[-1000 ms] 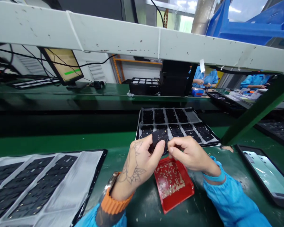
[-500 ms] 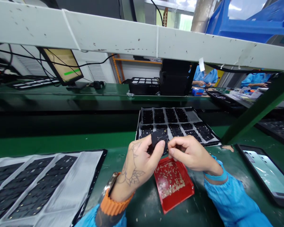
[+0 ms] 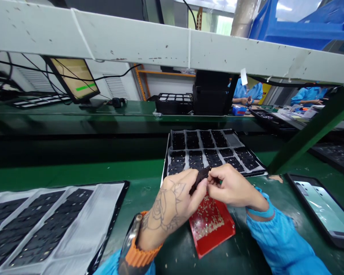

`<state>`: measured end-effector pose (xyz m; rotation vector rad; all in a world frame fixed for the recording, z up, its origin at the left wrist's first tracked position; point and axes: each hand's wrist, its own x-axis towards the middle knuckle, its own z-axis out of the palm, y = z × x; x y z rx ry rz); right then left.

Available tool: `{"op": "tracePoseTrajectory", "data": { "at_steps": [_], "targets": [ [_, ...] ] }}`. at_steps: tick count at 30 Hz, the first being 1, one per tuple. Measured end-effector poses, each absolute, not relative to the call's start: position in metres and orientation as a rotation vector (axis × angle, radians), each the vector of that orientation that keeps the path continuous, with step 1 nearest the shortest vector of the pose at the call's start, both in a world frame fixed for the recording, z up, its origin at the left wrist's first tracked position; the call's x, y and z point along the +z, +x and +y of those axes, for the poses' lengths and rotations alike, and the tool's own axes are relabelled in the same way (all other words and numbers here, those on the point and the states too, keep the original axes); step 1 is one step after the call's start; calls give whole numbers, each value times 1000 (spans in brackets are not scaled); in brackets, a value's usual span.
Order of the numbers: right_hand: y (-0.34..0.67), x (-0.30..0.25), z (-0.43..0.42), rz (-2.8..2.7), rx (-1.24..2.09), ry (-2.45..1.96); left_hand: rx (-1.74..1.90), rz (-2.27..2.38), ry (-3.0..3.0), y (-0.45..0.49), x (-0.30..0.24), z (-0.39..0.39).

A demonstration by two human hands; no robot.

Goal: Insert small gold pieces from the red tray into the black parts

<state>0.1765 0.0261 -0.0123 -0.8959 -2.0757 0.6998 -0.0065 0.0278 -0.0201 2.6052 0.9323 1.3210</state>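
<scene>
My left hand (image 3: 172, 202) is closed around a thin black part (image 3: 200, 178), thumb on the near side and fingers behind. The part is tilted, and much of it is hidden by the hand. My right hand (image 3: 232, 185) is pinched against the part's right edge; whatever lies between its fingertips is too small or too covered to make out. Below both hands sits a red tray (image 3: 200, 250) with many tiny pale pieces (image 3: 210, 227) scattered in it. Just beyond them is a black tray with a whitish liner (image 3: 235, 141), holding rows of similar black parts.
A larger lined tray of black parts (image 3: 54, 221) fills the left front. On the right lies a black tray with a pale glossy panel (image 3: 323, 206), near a slanting green post (image 3: 309, 131). A grey beam (image 3: 149, 42) crosses overhead. People in blue sleeves work at the far right.
My left hand has moved slightly right and turned, tipping the black part so less of its face shows. The right hand stays pinched at the part's edge.
</scene>
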Motion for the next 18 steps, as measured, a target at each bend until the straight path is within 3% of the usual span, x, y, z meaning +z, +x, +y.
{"op": "tracePoseTrajectory", "data": {
  "at_steps": [8,18],
  "targets": [
    [173,-18,26,-2076,643,-901,1446,936,2512,-7,-15,31],
    [178,-11,22,-1741,966,-890,1234,900,2494,-9,-17,31]
  ]
}}
